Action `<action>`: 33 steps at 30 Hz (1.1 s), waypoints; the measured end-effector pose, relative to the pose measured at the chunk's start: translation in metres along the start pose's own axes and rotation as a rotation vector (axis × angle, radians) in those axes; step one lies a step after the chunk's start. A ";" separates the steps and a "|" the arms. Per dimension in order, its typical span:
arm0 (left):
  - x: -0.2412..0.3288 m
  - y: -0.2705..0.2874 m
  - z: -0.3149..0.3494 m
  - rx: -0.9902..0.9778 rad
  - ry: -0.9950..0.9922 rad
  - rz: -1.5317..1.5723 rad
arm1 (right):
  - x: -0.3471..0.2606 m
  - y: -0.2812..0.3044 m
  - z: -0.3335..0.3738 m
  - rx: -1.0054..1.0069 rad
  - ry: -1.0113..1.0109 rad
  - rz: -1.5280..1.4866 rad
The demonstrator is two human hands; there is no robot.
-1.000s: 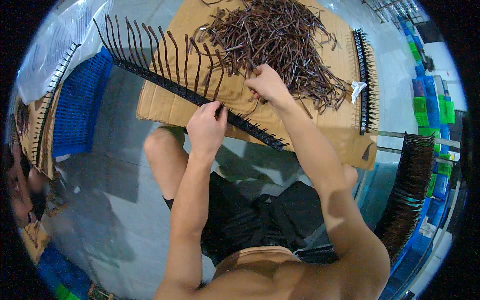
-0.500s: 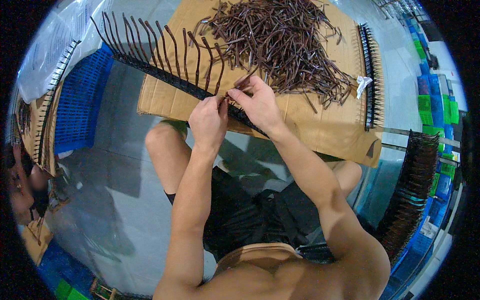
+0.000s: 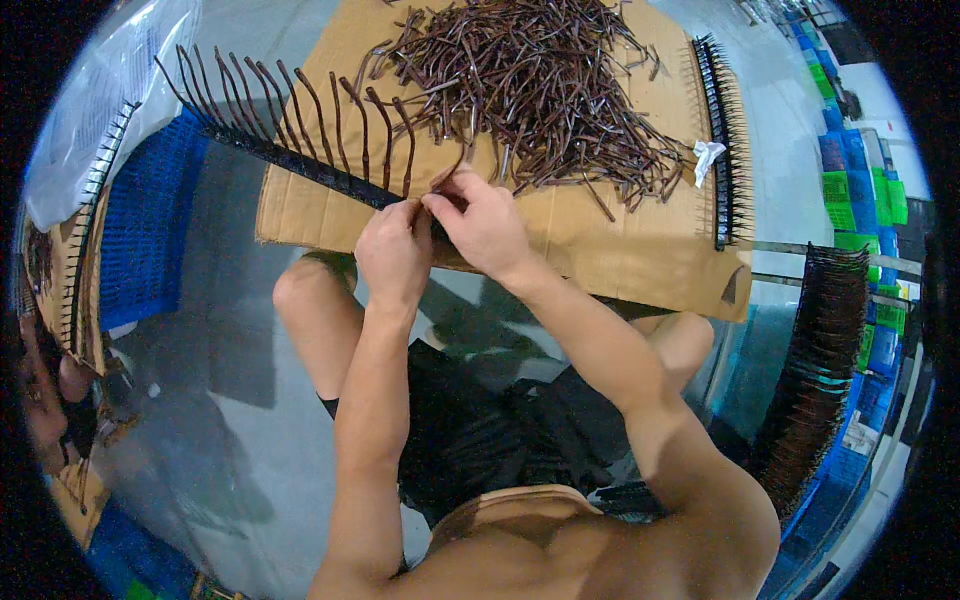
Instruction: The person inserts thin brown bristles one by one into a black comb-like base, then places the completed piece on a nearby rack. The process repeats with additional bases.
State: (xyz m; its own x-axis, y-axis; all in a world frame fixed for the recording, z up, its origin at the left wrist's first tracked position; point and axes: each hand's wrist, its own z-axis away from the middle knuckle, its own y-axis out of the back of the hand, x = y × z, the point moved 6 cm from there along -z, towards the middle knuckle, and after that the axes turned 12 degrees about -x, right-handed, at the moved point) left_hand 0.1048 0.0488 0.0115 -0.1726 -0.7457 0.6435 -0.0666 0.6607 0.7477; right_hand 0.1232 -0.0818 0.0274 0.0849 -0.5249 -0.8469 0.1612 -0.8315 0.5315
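A long black toothed bar (image 3: 290, 158) slants across the near left part of the cardboard. A row of thin, bent brown sticks (image 3: 365, 135) stands up along it. My left hand (image 3: 392, 252) is closed around the bar at the end of that row; its fingertips are partly hidden. Just to the right, my right hand (image 3: 478, 222) pinches a brown stick (image 3: 468, 145) between thumb and fingers, its lower end close to the left fingertips. Beyond both hands lies a large heap of loose brown sticks (image 3: 530, 85).
The cardboard sheet (image 3: 600, 250) reaches over my knees. At its right edge lie another toothed bar (image 3: 718, 150) and crumpled white paper (image 3: 707, 160). A rack packed with brown sticks (image 3: 810, 370) stands right. Far left are a blue crate (image 3: 150, 215) and another toothed bar (image 3: 85, 220).
The view has shifted slightly, so everything sits a little further left. Both hands stay together at the bar, and the right hand's stick now points more upright.
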 end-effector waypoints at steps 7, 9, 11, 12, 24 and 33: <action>-0.012 0.001 -0.002 0.000 0.088 -0.019 | 0.006 0.006 -0.034 -0.536 -0.013 -0.056; -0.018 0.006 -0.006 0.001 0.151 -0.050 | 0.022 0.043 -0.050 -0.317 -0.103 0.184; -0.012 0.016 -0.008 0.035 0.177 -0.090 | 0.038 0.069 -0.057 -0.050 -0.091 0.550; -0.012 0.014 -0.007 0.002 0.182 -0.052 | 0.041 0.075 -0.058 0.033 -0.087 0.665; -0.002 0.002 -0.001 0.016 0.006 0.032 | 0.031 0.027 -0.020 -0.045 -0.154 -0.179; 0.005 0.003 -0.001 0.016 -0.024 -0.044 | 0.022 -0.005 -0.006 0.056 0.038 -0.479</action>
State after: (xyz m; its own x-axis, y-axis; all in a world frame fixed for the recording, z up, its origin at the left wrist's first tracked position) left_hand 0.1050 0.0467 0.0170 -0.1924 -0.7721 0.6057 -0.0909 0.6286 0.7724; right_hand 0.1302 -0.0880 0.0065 0.0502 -0.0743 -0.9960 0.1379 -0.9872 0.0806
